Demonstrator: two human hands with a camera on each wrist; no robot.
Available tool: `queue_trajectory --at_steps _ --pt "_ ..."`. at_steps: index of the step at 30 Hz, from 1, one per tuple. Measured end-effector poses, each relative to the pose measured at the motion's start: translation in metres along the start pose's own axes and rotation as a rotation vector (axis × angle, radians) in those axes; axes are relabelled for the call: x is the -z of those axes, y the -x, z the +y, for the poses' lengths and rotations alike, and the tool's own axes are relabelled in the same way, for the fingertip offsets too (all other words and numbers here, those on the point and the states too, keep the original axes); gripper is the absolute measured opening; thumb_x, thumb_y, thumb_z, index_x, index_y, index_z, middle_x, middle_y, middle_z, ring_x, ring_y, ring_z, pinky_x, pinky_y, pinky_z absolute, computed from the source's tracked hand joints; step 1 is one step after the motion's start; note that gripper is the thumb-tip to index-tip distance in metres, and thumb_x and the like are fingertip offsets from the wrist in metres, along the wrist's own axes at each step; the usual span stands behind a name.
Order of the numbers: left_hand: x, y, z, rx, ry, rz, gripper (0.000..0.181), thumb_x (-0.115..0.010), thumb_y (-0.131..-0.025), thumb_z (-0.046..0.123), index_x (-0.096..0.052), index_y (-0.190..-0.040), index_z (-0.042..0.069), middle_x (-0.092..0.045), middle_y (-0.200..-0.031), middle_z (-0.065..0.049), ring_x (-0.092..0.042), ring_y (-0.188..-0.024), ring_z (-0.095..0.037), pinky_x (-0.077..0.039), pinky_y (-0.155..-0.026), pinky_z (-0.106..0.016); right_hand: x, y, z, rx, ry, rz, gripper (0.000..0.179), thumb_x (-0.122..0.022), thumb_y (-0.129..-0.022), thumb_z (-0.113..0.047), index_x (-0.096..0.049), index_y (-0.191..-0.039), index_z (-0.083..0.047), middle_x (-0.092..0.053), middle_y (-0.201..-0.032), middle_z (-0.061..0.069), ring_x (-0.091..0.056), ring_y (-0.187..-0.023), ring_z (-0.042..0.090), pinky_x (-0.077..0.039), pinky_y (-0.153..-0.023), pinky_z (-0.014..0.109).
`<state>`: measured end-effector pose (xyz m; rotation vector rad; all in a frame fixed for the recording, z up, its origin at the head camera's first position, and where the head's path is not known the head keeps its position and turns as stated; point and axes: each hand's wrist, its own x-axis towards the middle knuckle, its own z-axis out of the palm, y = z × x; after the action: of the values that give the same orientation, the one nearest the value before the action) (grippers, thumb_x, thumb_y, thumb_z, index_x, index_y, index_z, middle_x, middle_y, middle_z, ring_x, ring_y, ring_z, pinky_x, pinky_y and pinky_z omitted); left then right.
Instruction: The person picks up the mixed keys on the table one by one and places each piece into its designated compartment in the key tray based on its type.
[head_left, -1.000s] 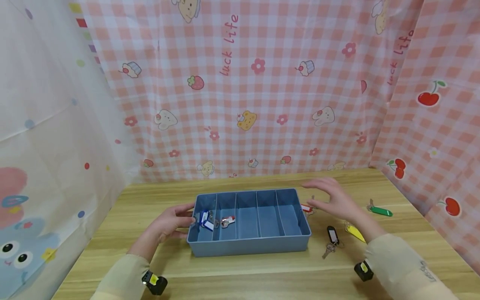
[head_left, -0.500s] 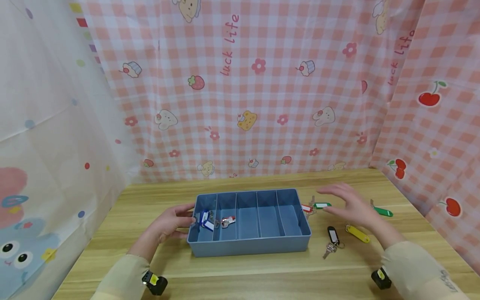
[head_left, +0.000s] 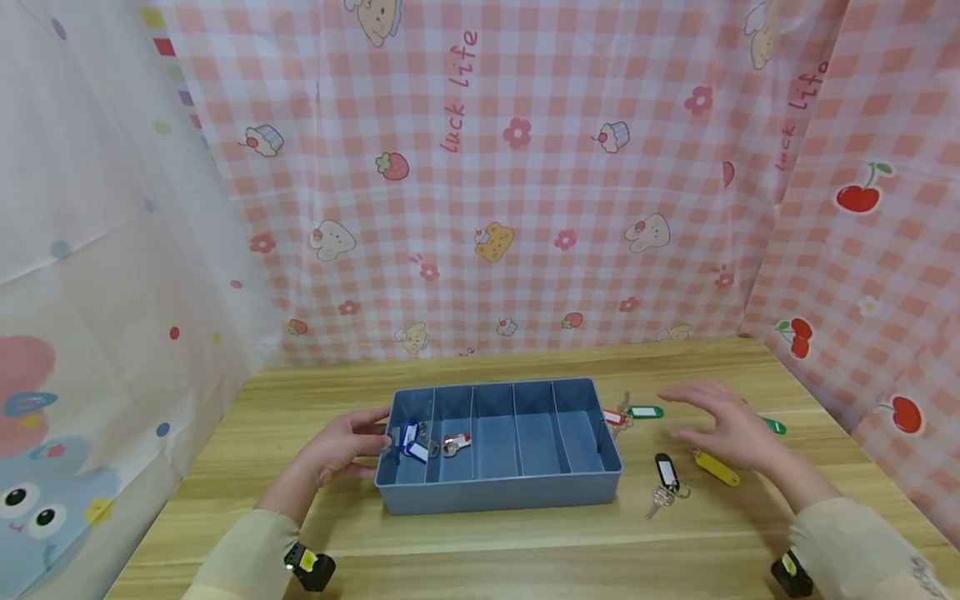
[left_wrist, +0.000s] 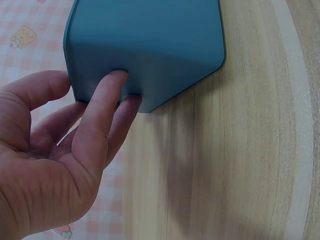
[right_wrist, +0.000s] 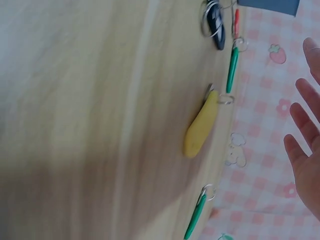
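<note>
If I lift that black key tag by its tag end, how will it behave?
The black tag looks like flat plastic, so it should stay fairly stiff and probably slide rather than roll if pushed. The metal key part joins it through a ring, so that end will likely dangle and swing.

A pink-checked cloth [head_left: 465, 187] hangs behind the wood-grain table [head_left: 480, 554], with a white cartoon-printed sheet [head_left: 112, 283] at left.

Tray [head_left: 495, 494] in hd + L-wrist views
</note>
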<state>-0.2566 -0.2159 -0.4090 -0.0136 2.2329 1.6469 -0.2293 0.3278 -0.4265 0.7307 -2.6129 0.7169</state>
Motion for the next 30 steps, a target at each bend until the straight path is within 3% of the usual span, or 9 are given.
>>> queue_trajectory --at_steps 11,18,24,30 --pt "0.0 0.001 0.0 0.011 -0.006 0.004 0.063 -0.063 -0.094 0.002 -0.038 -0.151 0.002 -0.042 -0.145 -0.032 -0.06 -0.111 -0.035 -0.058 -0.078 -0.049 -0.001 0.014 0.013 0.017 0.024 -0.023 0.058 -0.088 -0.073 -0.013 -0.065 -0.126 -0.004 -0.066 -0.122 0.014 -0.053 -0.112 0.038 -0.04 -0.09 0.059" --pt "-0.001 0.001 0.001 0.015 -0.012 0.004 0.062 -0.062 -0.094 0.002 -0.037 -0.151 0.001 -0.041 -0.146 -0.032 -0.06 -0.111 -0.035 -0.058 -0.078 -0.05 -0.001 0.019 0.018 -0.027 -0.019 -0.065 0.057 -0.088 -0.073 -0.013 -0.065 -0.124 0.0 -0.066 -0.121 0.019 -0.054 -0.113 0.045 -0.029 -0.095 0.074" --pt "0.0 0.0 0.001 0.017 -0.006 0.007 0.062 -0.063 -0.094 0.002 -0.038 -0.151 0.002 -0.041 -0.145 -0.032 -0.06 -0.11 -0.034 -0.058 -0.078 -0.049 -0.003 0.022 0.021 -0.041 0.028 -0.079 0.053 -0.087 -0.074 -0.016 -0.067 -0.121 -0.001 -0.069 -0.116 0.013 -0.058 -0.109 0.038 -0.041 -0.091 0.059" --pt "0.0 0.0 0.0 0.016 0.005 0.003 0.063 -0.063 -0.094 0.001 -0.037 -0.151 0.002 -0.04 -0.146 -0.032 -0.06 -0.111 -0.034 -0.058 -0.078 -0.05 -0.003 0.024 0.025 -0.072 0.02 -0.101 0.049 -0.086 -0.077 -0.018 -0.068 -0.119 0.0 -0.07 -0.113 0.013 -0.06 -0.106 0.038 -0.043 -0.091 0.061"
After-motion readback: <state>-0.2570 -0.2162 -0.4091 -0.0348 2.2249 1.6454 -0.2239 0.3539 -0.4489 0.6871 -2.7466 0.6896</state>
